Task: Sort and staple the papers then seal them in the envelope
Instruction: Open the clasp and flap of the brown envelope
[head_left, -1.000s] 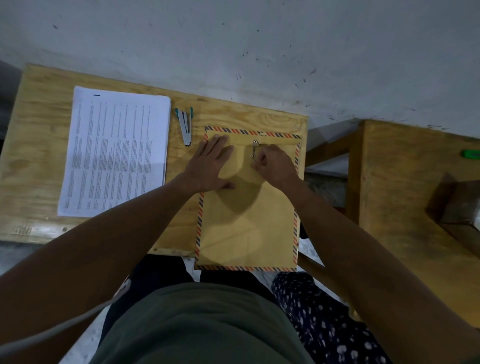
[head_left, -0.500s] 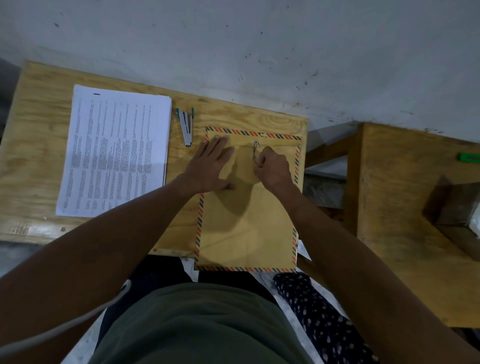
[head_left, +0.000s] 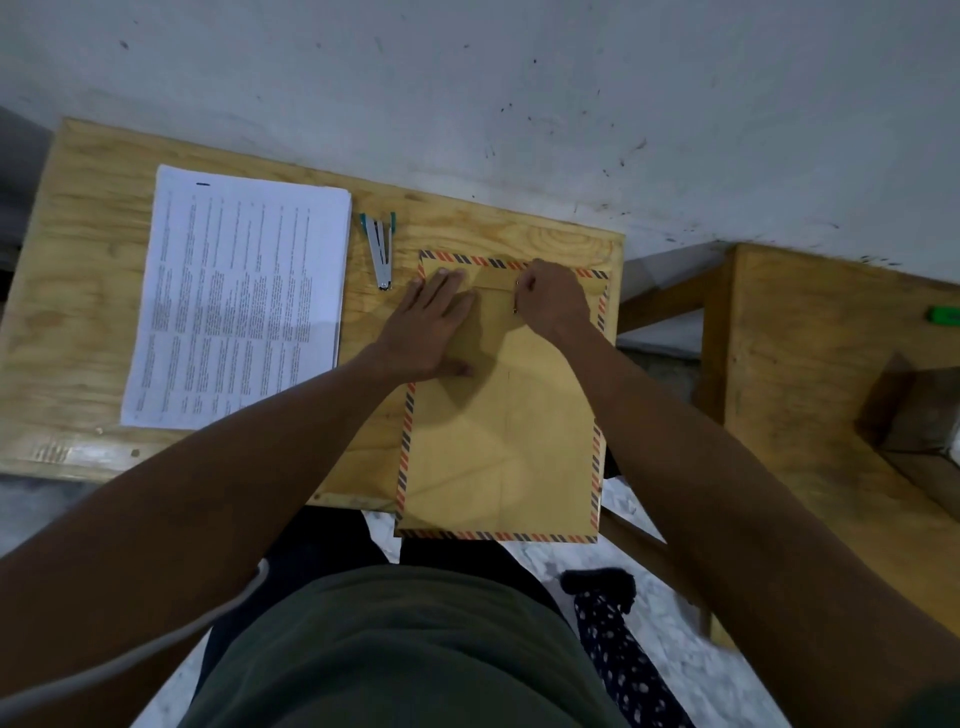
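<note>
Head camera, looking down: the brown envelope (head_left: 498, 415) with its red-and-blue striped border lay flat on the right part of the wooden counter (head_left: 78, 291), its near end hanging past the counter's front edge above my lap. Both my hands were on its far end, close together but not touching. My left hand (head_left: 434, 325) lay flat on the envelope's upper left, fingers straight and spread toward the folded-down flap, thumb stretched back along the paper, pressing it against the counter. My right hand (head_left: 553, 299) sat just beside it at the middle of the flap, fingers curled, pinching the small metal clasp (head_left: 515, 296); only a sliver of the clasp showed at my fingertips, so I could not tell how its prongs stood. The flap looked folded down over the envelope's mouth. Whether any sheets were inside I could not tell.

To the left of my left hand, well clear of the envelope, a stack of printed papers (head_left: 239, 301) rested on the counter, lines of text running across the top sheet. Between that stack and the envelope lay the stapler (head_left: 380, 254), silver with teal ends, just beyond my left fingertips and untouched. A second wooden surface (head_left: 810, 395) stood to the right, with a small green object (head_left: 943, 315) on it.
</note>
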